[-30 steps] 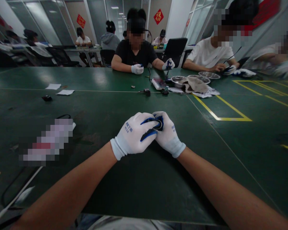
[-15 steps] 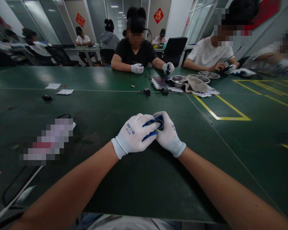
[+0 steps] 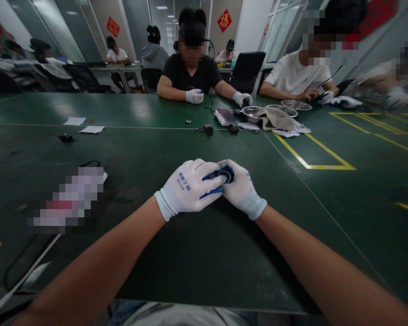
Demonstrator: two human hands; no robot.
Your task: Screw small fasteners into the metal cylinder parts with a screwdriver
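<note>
My left hand [image 3: 195, 185], in a white glove with blue fingertips, meets my right hand [image 3: 240, 188] above the green table [image 3: 197, 258]. Between them is a small dark round object [image 3: 227, 174] with a pale rim, mostly covered by the fingers. The right hand, gloved alike, curls round its far side. The left fingers press together against its near side. What the object is cannot be made out.
Across the table a person's gloved hand [image 3: 243, 99] is beside metal bowls [image 3: 251, 114] and a cloth [image 3: 279, 120]. A dark tool [image 3: 208, 130] lies ahead. At left are a blurred-out flat item [image 3: 70, 197], papers [image 3: 92, 129] and a small black object [image 3: 65, 138].
My hands stay together round the object and have shifted very slightly, with the wrists a little farther apart. Across the table, the person's hand near the bowls has moved slightly right and down.
</note>
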